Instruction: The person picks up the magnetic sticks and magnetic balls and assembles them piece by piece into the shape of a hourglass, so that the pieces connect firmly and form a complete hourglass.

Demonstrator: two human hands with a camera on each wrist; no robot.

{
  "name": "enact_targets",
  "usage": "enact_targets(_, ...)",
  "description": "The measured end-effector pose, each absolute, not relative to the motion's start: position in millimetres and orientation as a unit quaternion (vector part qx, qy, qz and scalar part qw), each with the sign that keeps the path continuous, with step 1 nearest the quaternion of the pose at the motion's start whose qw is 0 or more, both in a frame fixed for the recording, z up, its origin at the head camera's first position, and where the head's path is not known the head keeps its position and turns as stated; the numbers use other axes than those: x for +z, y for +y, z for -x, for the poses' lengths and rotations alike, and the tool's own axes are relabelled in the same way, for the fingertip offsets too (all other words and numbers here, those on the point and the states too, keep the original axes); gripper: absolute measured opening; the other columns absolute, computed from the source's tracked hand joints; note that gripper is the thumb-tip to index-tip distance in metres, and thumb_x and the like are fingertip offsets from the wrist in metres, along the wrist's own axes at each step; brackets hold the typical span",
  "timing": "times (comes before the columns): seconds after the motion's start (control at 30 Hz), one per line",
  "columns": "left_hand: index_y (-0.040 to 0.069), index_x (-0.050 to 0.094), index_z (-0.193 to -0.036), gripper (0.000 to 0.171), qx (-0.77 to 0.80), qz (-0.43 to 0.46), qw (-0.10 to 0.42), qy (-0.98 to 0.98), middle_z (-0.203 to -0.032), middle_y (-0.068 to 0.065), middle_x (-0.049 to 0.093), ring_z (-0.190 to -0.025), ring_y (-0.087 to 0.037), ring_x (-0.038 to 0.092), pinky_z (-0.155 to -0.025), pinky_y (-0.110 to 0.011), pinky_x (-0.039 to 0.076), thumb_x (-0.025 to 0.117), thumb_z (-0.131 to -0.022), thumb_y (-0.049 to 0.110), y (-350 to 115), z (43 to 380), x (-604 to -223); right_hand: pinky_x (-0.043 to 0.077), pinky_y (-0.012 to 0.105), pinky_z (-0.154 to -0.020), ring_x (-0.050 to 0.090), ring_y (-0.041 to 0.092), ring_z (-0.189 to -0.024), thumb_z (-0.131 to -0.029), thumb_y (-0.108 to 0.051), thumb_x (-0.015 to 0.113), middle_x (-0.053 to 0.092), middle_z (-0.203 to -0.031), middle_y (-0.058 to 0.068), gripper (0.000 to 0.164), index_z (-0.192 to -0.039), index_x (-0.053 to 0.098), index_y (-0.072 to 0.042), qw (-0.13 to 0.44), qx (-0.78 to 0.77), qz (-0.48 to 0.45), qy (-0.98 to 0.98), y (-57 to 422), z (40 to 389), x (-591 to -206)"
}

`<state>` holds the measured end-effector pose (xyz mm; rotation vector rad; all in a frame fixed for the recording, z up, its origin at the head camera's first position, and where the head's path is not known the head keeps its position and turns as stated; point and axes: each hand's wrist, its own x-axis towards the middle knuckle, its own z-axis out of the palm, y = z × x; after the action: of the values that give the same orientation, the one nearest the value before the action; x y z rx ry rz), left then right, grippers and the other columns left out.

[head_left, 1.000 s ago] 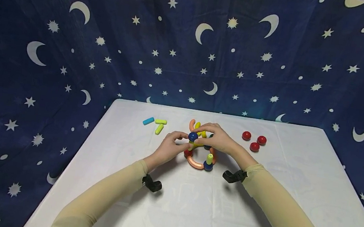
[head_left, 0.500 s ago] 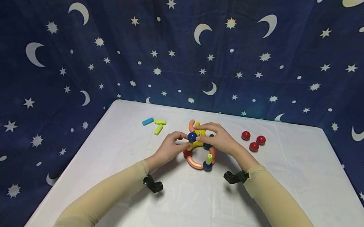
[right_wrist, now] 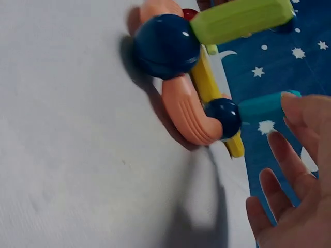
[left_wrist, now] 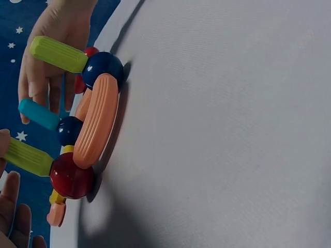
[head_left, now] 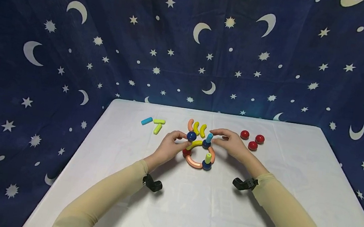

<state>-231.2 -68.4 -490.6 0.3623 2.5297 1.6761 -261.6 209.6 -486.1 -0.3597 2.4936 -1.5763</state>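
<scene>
A ring of curved orange bars (head_left: 193, 162) and a yellow curved bar (head_left: 195, 144), joined by balls, lies on the table. From its red ball (left_wrist: 71, 175) rises a lime-green stick (left_wrist: 28, 157), topped by a dark blue ball (head_left: 191, 136). My left hand (head_left: 170, 148) pinches that stick near its top, index finger at the ball. My right hand (head_left: 233, 145) is beside the upright light blue stick (head_left: 209, 138), fingers loosely extended; its thumb overlaps the stick's tip in the right wrist view. Another lime-green stick (head_left: 208, 158) stands on the ring's front blue ball (head_left: 206, 166).
Behind the ring lie a loose orange curved bar (head_left: 190, 125) and two yellow curved bars (head_left: 196, 128). Several short sticks (head_left: 159, 121) lie at the back left. Three red balls (head_left: 253, 145) sit right of my right hand. A starry cloth (head_left: 190, 53) hangs behind the white table (head_left: 169, 211).
My right hand has let go of the top blue ball and moved right, to the light blue stick, which now shows fully. The left hand stays at the lime-green stick.
</scene>
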Motion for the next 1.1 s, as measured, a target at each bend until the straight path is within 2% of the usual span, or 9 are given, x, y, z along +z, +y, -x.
enact_targets(0.17,0.015,0.074,-0.109,0.023,0.546,-0.116,0.045,0.829,-0.122,-0.002,0.064,-0.121,-0.031,0.052,-0.104,-0.05,0.039,0.076,-0.094,0.033,-67.7,233.4,-491.2,0.03,0.051,-0.117,0.048,0.027,-0.137,-0.095,-0.033,0.075,0.067,-0.13,0.005,0.036,-0.124,0.072,-0.012,0.072,-0.514,0.108,0.848,201.6,262.7,-491.2)
enact_targets(0.47,0.016,0.074,-0.109,0.023,0.529,-0.135,0.044,0.837,-0.12,-0.001,0.066,-0.121,-0.026,0.052,-0.105,-0.05,0.039,0.077,-0.093,0.032,-63.5,236.6,-489.5,0.034,0.059,-0.113,0.049,0.031,-0.133,-0.094,-0.03,0.076,0.067,-0.127,0.006,0.032,-0.119,0.072,-0.012,0.069,-0.495,0.133,0.856,188.9,261.5,-486.1)
enact_targets(0.67,0.016,0.074,-0.107,0.019,0.522,-0.145,0.037,0.84,-0.117,0.002,0.067,-0.118,-0.026,0.053,-0.103,-0.047,0.04,0.077,-0.093,0.029,-62.8,237.8,-490.2,0.038,0.059,-0.108,0.049,0.029,-0.127,-0.093,-0.033,0.077,0.067,-0.126,0.002,0.03,-0.118,0.075,-0.016,0.07,-0.452,0.162,0.875,182.7,263.4,-483.6)
enact_targets(0.87,0.016,0.074,-0.107,0.019,0.527,-0.159,0.038,0.834,-0.118,0.0,0.067,-0.121,-0.03,0.054,-0.103,-0.048,0.04,0.076,-0.094,0.029,-62.8,239.0,-491.1,0.038,0.058,-0.105,0.051,0.027,-0.12,-0.092,-0.033,0.079,0.07,-0.117,-0.001,0.025,-0.113,0.077,-0.02,0.068,-0.436,0.168,0.881,177.3,262.4,-480.4)
enact_targets(1.1,0.018,0.073,-0.107,0.018,0.525,-0.151,0.046,0.836,-0.119,0.002,0.066,-0.12,-0.025,0.052,-0.103,-0.047,0.04,0.076,-0.094,0.03,-59.8,240.5,-493.0,0.038,0.054,-0.104,0.051,0.024,-0.117,-0.091,-0.029,0.08,0.071,-0.113,-0.003,0.021,-0.11,0.077,-0.021,0.063,-0.428,0.175,0.885,174.9,263.9,-480.5)
